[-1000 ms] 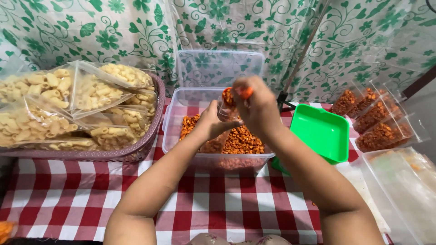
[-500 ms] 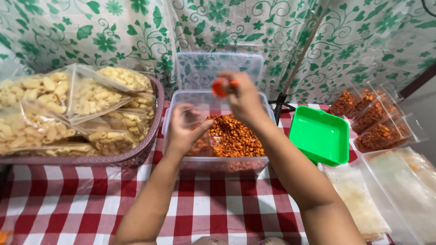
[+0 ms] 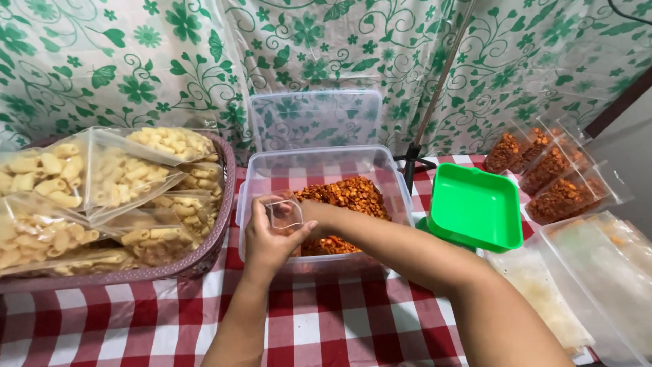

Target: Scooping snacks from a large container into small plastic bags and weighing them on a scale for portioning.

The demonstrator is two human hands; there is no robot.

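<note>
A red-and-white checked table (image 3: 326,319) carries a clear plastic tub (image 3: 319,170) of orange-red snack near its back edge, within reach. The left hand (image 3: 268,234) pinches a small clear bag (image 3: 284,214) open over it; the right hand (image 3: 309,211), mostly hidden, grips the bag's far side.

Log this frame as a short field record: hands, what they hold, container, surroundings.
left hand: holds a small clear plastic bag, open
right hand: at the bag's mouth, mostly hidden behind it
container: clear plastic tub with orange-red snack
left side: basket of bagged pale macaroni snacks
right side: green tray, filled orange packs
surface: red checked tablecloth
</note>
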